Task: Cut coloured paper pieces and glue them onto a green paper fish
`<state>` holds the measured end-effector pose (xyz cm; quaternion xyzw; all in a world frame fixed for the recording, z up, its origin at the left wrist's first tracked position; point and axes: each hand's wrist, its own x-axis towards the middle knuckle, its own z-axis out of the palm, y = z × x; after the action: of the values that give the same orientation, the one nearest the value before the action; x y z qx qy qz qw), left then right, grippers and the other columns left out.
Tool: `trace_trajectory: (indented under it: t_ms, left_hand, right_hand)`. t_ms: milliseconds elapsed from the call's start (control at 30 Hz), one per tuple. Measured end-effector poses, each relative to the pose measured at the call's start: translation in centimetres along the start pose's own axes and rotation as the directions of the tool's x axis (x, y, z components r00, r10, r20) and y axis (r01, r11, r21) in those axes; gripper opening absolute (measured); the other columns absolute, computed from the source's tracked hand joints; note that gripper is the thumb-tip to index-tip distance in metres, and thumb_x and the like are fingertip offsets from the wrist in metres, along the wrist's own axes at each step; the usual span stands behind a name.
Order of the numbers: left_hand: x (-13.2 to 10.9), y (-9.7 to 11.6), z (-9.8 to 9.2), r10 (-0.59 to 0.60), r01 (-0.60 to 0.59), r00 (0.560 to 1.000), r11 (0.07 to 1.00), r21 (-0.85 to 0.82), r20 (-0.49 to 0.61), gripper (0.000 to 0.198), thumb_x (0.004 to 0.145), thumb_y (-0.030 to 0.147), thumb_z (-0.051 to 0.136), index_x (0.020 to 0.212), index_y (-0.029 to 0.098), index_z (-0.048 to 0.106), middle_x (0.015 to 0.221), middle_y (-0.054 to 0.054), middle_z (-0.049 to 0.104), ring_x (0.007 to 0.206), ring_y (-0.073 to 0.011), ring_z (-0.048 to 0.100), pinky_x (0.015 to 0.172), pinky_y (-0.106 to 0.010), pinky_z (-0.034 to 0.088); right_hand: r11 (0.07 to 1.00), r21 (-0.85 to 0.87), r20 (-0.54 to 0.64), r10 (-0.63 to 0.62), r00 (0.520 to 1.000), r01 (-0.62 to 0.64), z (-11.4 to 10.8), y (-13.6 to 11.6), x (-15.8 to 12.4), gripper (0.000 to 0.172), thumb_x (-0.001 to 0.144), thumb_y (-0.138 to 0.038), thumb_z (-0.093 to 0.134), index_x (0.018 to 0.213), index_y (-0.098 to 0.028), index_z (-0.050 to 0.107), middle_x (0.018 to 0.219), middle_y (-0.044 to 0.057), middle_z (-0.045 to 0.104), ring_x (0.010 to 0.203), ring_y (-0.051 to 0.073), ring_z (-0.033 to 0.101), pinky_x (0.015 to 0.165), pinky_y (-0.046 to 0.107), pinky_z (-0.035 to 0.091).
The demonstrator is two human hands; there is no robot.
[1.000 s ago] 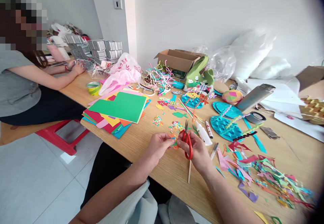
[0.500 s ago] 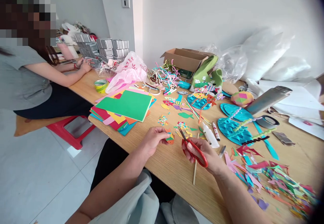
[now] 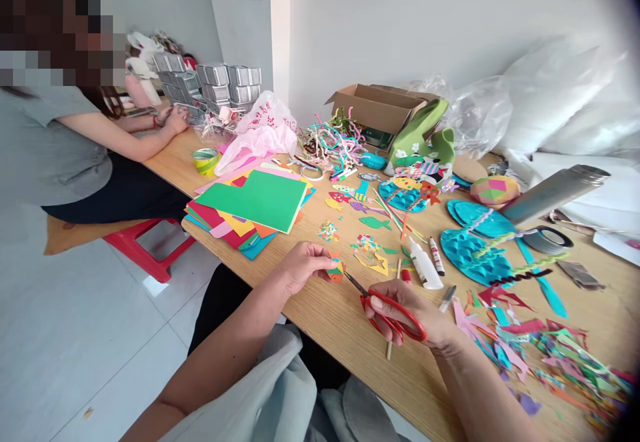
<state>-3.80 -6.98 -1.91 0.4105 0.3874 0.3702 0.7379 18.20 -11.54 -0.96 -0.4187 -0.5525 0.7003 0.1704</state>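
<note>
My left hand (image 3: 303,265) pinches a small multicoloured paper cut-out (image 3: 336,269) just above the wooden table (image 3: 350,335). My right hand (image 3: 415,312) grips red-handled scissors (image 3: 387,310), whose blades point left toward the cut-out and stop just short of it. A thin wooden stick (image 3: 389,349) lies under my right hand. A white glue bottle (image 3: 425,265) and a marker (image 3: 437,256) lie just beyond the scissors.
A stack of coloured paper with a green top sheet (image 3: 253,199) lies to the left. Paper scraps (image 3: 540,349) litter the right side. Teal paper plates (image 3: 470,249), a steel flask (image 3: 555,192), a cardboard box (image 3: 375,105) and tape rolls stand farther back. Another person (image 3: 65,142) sits at the far left end.
My hands have drawn apart: the scissors swung from upright at the cut-out down to the right, blades now pointing left. The left hand kept the cut-out.
</note>
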Motion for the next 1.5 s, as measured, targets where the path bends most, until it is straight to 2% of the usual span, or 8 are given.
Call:
trace_trajectory:
  t_ms: [567,967,1500]
  left_hand:
    - [-0.11,0.2,-0.48,0.007,-0.015,0.998,0.994,0.111,0.069,0.023,0.054,0.029,0.076,0.059,0.011,0.064,0.055,0.001,0.058,0.054,-0.0087,0.052,0.055,-0.022,0.044]
    - [-0.23,0.43,-0.6,0.026,-0.042,0.996,0.98,0.197,0.079,0.021,0.056,0.028,0.074,0.057,0.011,0.062,0.056,0.0,0.06,0.054,-0.009,0.053,0.055,-0.022,0.045]
    - [-0.32,0.43,-0.29,0.017,-0.034,0.997,0.976,0.216,0.081,0.022,0.056,0.029,0.074,0.054,0.011,0.061,0.053,0.0,0.058,0.051,-0.0088,0.053,0.055,-0.022,0.045]
  right_hand:
    - [0.998,-0.05,0.021,0.03,0.999,-0.029,0.25,-0.47,-0.05,0.047,0.07,-0.06,0.066,0.071,-0.014,0.059,0.046,-0.001,0.055,0.033,0.007,0.044,0.033,0.017,0.031]
    - [0.998,-0.053,0.017,0.035,0.999,-0.034,-0.04,-0.04,-0.16,0.046,0.071,-0.058,0.067,0.071,-0.013,0.059,0.045,-0.001,0.056,0.032,0.006,0.045,0.032,0.015,0.033]
    - [0.997,-0.066,0.019,0.051,0.999,-0.049,-0.03,0.19,-0.01,0.047,0.072,-0.059,0.066,0.072,-0.013,0.059,0.046,-0.002,0.056,0.032,0.006,0.045,0.033,0.015,0.034]
